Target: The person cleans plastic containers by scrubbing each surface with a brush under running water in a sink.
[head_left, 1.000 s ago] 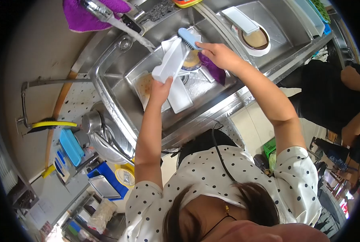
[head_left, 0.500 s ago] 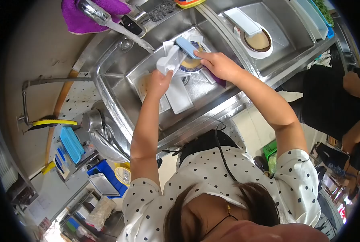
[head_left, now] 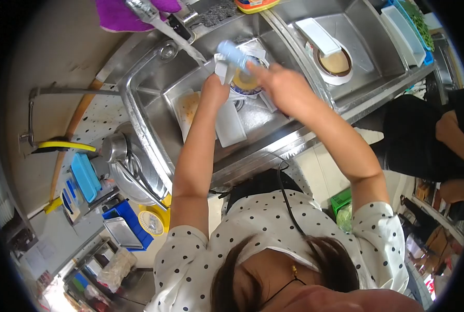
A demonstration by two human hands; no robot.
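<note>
My right hand grips a light-blue scrub brush, blurred by motion, over the left sink basin. Closed around a white dish is my left hand, which hides much of it; the dish's exact shape cannot be made out. Brush and dish are close together, but contact is unclear. Beneath them sits a blue-rimmed plate. A white rectangular dish lies below my left hand, and a food-stained white tray is to its left. Water runs from the faucet beside the dish.
In the right basin, a white rectangular dish rests on a brown-rimmed bowl. A purple cloth hangs by the faucet. Pots stand left of the sink. Another person in dark clothes is at the right.
My left hand has moved up and right and turned, so less of the white dish shows. The brush has shifted slightly up and left. The camera view has moved a little.
</note>
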